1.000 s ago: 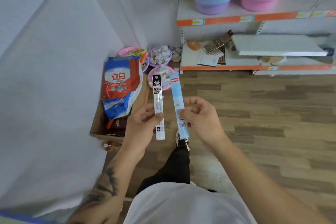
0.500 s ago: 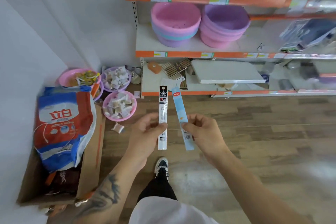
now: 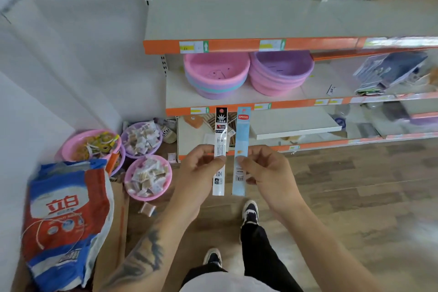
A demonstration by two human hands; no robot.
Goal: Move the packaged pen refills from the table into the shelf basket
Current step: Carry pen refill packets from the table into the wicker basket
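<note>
My left hand pinches a narrow black-and-white refill pack and holds it upright. A light blue refill pack with a red label stands upright beside it, pinched by my right hand. Both packs hover in front of the shelf unit, below the middle shelf. On that shelf sit a pink stack of baskets and a purple stack of baskets, side by side under the orange-edged top shelf.
On the floor at left lie several pink and purple bowls of small packets and a red-and-blue detergent bag in a cardboard box. A loose white board rests on the lowest shelf. Packaged goods lie on the middle shelf at right. My legs and shoes show below.
The view has tilted up and closer to the shelves, so the top shelf now shows. Both hands still hold the packs upright, now in front of the lower shelf edge.
</note>
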